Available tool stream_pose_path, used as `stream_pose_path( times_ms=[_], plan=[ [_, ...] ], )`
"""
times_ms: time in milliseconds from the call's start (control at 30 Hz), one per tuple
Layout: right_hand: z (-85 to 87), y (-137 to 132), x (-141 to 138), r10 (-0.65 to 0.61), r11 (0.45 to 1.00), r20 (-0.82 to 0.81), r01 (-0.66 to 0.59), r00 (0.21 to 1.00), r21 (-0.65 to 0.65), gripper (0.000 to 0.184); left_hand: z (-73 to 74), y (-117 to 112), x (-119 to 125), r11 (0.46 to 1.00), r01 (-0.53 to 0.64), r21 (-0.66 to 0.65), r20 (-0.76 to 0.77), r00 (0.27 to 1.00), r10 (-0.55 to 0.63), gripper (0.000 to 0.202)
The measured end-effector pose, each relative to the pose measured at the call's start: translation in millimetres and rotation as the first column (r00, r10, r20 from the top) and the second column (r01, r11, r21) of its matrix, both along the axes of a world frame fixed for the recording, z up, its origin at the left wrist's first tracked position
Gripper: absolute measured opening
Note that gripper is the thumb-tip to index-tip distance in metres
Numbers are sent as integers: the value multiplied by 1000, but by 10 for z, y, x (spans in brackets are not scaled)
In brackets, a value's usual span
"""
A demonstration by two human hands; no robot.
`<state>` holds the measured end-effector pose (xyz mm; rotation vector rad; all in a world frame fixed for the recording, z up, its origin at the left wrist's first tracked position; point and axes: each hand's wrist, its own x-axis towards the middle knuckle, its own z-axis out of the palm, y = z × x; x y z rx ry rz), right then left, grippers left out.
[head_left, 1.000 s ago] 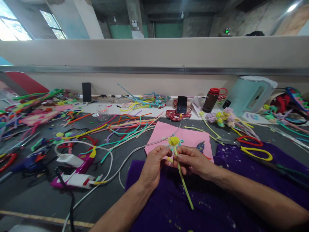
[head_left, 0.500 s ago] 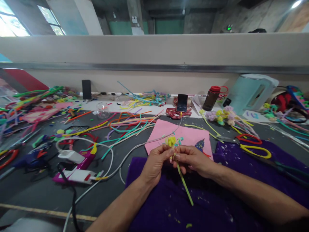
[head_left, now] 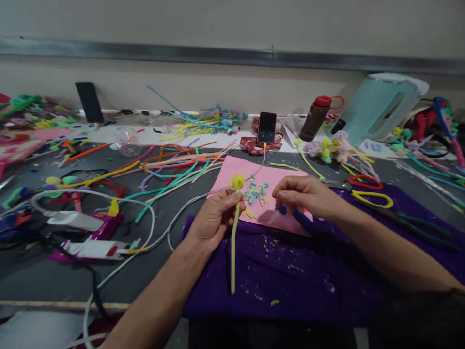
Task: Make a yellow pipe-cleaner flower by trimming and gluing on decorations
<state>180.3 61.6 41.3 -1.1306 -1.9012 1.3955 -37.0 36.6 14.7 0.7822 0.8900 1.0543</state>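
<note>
A yellow pipe-cleaner flower [head_left: 237,182] stands upright in my left hand [head_left: 215,215]. My thumb and fingers pinch it just under the bloom, and its pale yellow-green stem [head_left: 233,261] hangs down over the purple cloth [head_left: 283,276]. My right hand [head_left: 308,196] is apart from the flower, above the right part of the pink sheet [head_left: 227,172]. Its fingers are curled with the thumb near the forefinger; what they hold, if anything, is hidden. Just below them lies a dark blue item [head_left: 304,222] whose kind is unclear. Small green and yellow clippings [head_left: 257,193] lie between the hands.
Red- and yellow-handled scissors [head_left: 366,182] and dark-handled pliers [head_left: 421,225] lie at right. Behind are a phone [head_left: 266,127], a bottle [head_left: 315,118] and a pale blue kettle [head_left: 381,109]. Loose pipe cleaners [head_left: 181,174], white cable [head_left: 154,218] and chargers [head_left: 90,247] spread leftward.
My hands have parted: the right has let go of the flower and moved right. The left keeps the flower, its stem now more upright. The view has tilted down.
</note>
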Motion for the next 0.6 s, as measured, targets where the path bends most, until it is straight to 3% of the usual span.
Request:
stream_pose_path(
  times_ms=[133, 300, 600],
  plan=[
    [-73, -9, 197, 29, 985, 230, -66, 973, 157, 14, -17, -10, 2, 999, 38, -24, -28, 999, -39, 18],
    [-157, -12, 253, 21, 950, 340, -124, 940, 286, 14, -32, -48, 35, 995, 31, -93, -94, 995, -40, 21],
    [-177, -53, 191, 40, 914, 462, -220, 886, 342, 16, -74, -46, 73, 999, 25, -26, -217, 976, -30, 22]
  ],
)
